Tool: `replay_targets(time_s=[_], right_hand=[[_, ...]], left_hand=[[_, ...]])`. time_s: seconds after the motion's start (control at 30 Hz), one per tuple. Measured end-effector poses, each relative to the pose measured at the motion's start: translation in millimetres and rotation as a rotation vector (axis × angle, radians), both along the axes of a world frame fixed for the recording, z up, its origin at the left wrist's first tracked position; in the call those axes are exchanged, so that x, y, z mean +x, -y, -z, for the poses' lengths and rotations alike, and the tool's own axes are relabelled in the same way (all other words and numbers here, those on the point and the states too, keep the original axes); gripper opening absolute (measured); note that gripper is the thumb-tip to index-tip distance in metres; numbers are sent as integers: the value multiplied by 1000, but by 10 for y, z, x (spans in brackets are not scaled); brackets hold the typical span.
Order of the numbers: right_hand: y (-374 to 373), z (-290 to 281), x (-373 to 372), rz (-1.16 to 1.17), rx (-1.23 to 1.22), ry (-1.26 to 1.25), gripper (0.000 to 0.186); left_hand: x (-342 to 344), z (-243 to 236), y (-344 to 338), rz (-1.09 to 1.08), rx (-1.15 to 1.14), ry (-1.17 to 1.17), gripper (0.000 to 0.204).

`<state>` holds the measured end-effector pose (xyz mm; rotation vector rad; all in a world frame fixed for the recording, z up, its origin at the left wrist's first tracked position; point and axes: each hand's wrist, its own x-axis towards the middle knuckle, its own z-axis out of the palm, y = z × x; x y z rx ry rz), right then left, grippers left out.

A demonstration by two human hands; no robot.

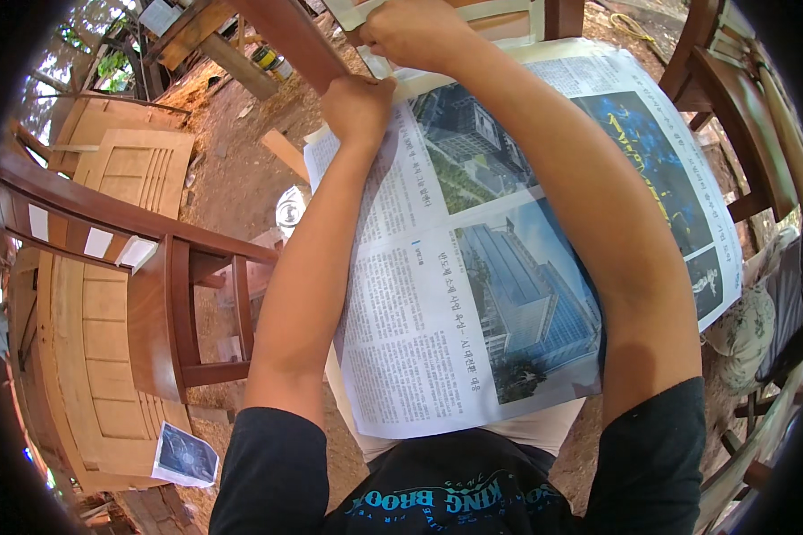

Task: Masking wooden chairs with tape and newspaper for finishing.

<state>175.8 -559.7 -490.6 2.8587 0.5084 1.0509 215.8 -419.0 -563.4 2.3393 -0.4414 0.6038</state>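
A printed newspaper sheet (393,303) with building photos lies spread across my lap and over the near part of a brown wooden chair. My left hand (357,109) is closed around the lower end of the chair's post (299,45), by the paper's far left edge. Farther up, my right hand (415,34) is closed, its fingers curled against a pale strip covering the chair back (500,20). Whatever those fingers pinch is hidden. My right forearm crosses above the newspaper.
At left stands another brown chair (156,312), with pale wooden door panels (143,183) behind it. A third chair (745,134) is at right. Crumpled clear plastic (290,209), a printed sheet (186,456) and a yellow-and-black can (265,58) are around me.
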Motion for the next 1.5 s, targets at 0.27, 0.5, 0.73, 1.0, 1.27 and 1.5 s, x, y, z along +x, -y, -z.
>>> replay_targets(time_s=[0.27, 0.5, 0.73, 1.0, 1.27, 1.5], right_hand=[[14, 29, -4, -2, -7, -3, 19], [4, 47, 8, 32, -29, 2, 17], [1, 64, -24, 8, -8, 53, 19], [9, 31, -36, 34, -31, -3, 20], [26, 29, -30, 42, -47, 20, 23], [5, 22, -41, 24, -16, 9, 22]], left_hand=[[-79, -49, 39, -47, 3, -36, 26], [-40, -50, 22, -39, 14, -9, 23], [-33, -97, -2, -18, 24, -80, 24], [12, -95, -39, -9, 49, -121, 26], [38, -67, -46, 30, 15, -145, 26], [-4, -75, -45, 21, -23, -116, 26]])
